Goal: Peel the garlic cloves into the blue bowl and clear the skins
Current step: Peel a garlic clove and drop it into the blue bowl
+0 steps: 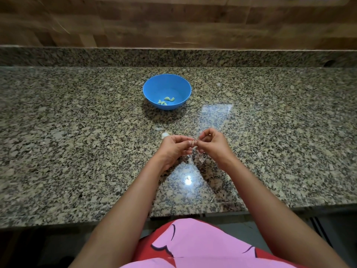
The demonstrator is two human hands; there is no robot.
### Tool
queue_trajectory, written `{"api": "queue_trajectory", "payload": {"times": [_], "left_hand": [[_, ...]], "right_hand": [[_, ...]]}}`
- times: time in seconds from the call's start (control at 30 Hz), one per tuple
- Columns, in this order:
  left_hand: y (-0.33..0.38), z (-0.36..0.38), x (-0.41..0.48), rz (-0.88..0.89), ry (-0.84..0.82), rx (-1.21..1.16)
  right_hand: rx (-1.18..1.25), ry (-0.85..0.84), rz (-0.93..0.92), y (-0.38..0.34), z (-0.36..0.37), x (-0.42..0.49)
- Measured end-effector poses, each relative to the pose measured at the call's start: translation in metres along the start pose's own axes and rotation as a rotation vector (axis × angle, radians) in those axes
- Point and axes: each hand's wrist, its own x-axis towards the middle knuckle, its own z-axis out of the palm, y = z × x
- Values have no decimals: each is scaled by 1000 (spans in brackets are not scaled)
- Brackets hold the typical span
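Note:
A blue bowl (167, 82) stands on the granite counter ahead of me, with several pale peeled garlic cloves (166, 100) lying in it. My left hand (174, 147) and my right hand (211, 142) meet just above the counter, closer to me than the bowl. Both pinch one small garlic clove (193, 143) between their fingertips; it is mostly hidden by the fingers. Unpeeled white garlic (164, 135) lies on the counter just past my left hand. Thin skin scraps (193, 156) lie under my hands.
The speckled granite counter (77, 132) runs the full width, with a raised granite ledge and a wooden wall behind. A small skin flake (218, 84) lies right of the bowl. The counter's front edge is near my body.

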Motion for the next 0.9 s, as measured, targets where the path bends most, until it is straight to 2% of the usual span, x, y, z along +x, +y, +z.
{"api": "queue_trajectory", "payload": {"times": [0.13, 0.43, 0.57, 0.7, 0.8, 0.9], "left_hand": [[3, 3, -1, -8, -6, -3], [1, 2, 0, -19, 27, 42], [1, 0, 1, -42, 48, -45], [4, 2, 3, -57, 94, -196], [6, 4, 1, -92, 74, -339], [8, 7, 0, -104, 66, -430]], "right_hand": [[-19, 45, -23, 1, 3, -1], [-26, -3, 2, -3, 3, 1], [-174, -49, -20, -3, 3, 1], [-332, -14, -73, -2, 5, 0], [-302, 8, -124, -1, 8, -2], [-256, -53, -132, 1, 14, -5]]}}
